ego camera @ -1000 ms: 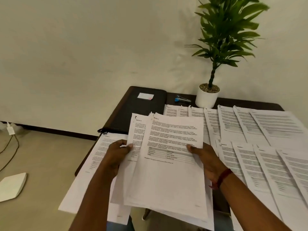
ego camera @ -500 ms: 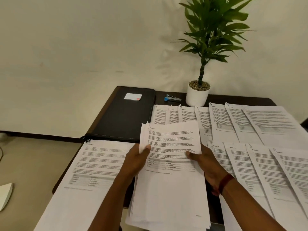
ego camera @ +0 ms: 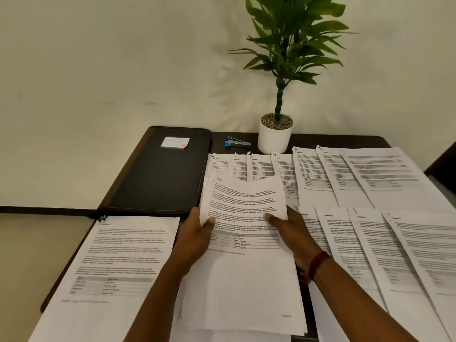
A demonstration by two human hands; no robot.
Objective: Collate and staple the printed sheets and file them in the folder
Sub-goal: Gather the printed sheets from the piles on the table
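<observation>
I hold a stack of printed sheets (ego camera: 244, 275) over the table's front middle. My left hand (ego camera: 195, 240) grips its left edge with the thumb on top. My right hand (ego camera: 293, 235) grips the right edge the same way. The top sheet bends upward at its far end. A closed black folder (ego camera: 158, 176) with a small white note lies at the back left. A blue and silver stapler (ego camera: 235, 142) sits behind the sheets, between the folder and a plant pot. A single printed sheet (ego camera: 116, 265) lies at the front left.
Two rows of overlapping stapled sets (ego camera: 370, 178) cover the right half of the dark table (ego camera: 333, 139). A potted plant in a white pot (ego camera: 275, 137) stands at the back by the wall. The floor drops away to the left.
The stack has come down and toward the table's middle, and its fanned sheets are now squared together. My left hand shifted onto the stack's left edge. The view tilted down.
</observation>
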